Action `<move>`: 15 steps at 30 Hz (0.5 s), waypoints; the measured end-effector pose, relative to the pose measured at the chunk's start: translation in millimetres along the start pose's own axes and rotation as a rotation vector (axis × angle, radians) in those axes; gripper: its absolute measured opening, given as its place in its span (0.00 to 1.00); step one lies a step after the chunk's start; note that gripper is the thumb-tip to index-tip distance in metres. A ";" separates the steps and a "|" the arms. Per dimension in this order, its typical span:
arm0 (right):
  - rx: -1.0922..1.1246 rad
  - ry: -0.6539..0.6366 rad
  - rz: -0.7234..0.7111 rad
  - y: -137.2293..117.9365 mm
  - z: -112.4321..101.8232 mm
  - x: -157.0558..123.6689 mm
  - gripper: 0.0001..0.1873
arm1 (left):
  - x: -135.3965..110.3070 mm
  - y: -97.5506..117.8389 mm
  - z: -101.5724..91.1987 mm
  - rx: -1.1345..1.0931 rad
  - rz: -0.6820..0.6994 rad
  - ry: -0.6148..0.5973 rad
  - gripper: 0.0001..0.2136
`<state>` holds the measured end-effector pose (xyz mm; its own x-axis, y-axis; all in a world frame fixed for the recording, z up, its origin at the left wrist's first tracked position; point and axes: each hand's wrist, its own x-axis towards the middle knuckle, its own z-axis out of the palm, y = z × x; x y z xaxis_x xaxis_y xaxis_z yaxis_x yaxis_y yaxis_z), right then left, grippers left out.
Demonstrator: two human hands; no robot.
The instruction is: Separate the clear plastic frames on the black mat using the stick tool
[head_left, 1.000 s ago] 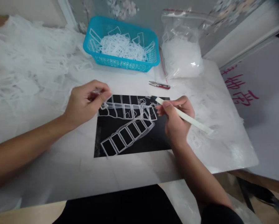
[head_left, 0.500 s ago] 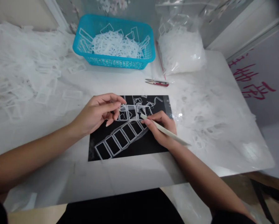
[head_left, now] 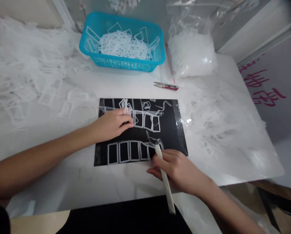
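Note:
A black mat (head_left: pixel 171 131) lies on the white table. Two strips of white rectangular frames rest on it: an upper strip (head_left: pixel 146 119) and a lower strip (head_left: pixel 128 151). My left hand (head_left: pixel 111 124) is closed, its fingers pinching the left end of the upper strip. My right hand (head_left: pixel 177 170) grips a long white stick tool (head_left: pixel 164 178) like a pen, its tip touching the right end of the lower strip at the mat's near edge.
A blue basket (head_left: pixel 122 40) full of white frames stands at the back. A clear bag of white pieces (head_left: pixel 191 52) leans beside it. Small red-handled snips (head_left: pixel 166 85) lie behind the mat. Heaps of white frame scrap (head_left: pixel 21 74) cover the table's left side.
The lower strip has swung from a slant to lie level along the mat's near edge. My right hand with the stick has moved toward me. My left hand has shifted left along the upper strip.

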<state>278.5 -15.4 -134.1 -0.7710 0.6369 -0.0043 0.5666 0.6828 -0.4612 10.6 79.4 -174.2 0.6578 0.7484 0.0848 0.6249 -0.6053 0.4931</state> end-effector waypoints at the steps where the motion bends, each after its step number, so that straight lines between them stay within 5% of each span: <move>1: 0.020 0.032 0.005 -1.5 -2.7 -0.6 0.11 | 0.5 0.3 -1.6 -0.037 -0.015 -0.014 0.11; 7: 0.557 0.400 0.156 11.7 -5.4 29.5 0.23 | 2.3 1.5 -5.4 -0.153 -0.045 -0.039 0.09; 10: 0.870 0.480 0.316 22.4 8.9 53.9 0.31 | 1.4 1.8 -3.5 -0.123 -0.082 -0.028 0.09; 15: 0.950 0.509 0.410 29.0 30.8 69.9 0.23 | 0.1 2.2 1.6 -0.104 -0.120 0.017 0.09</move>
<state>232.1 37.9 -175.0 -0.2505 0.9668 -0.0495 0.1336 -0.0161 -0.9909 12.7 77.7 -174.5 0.5734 0.8186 0.0344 0.6511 -0.4808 0.5873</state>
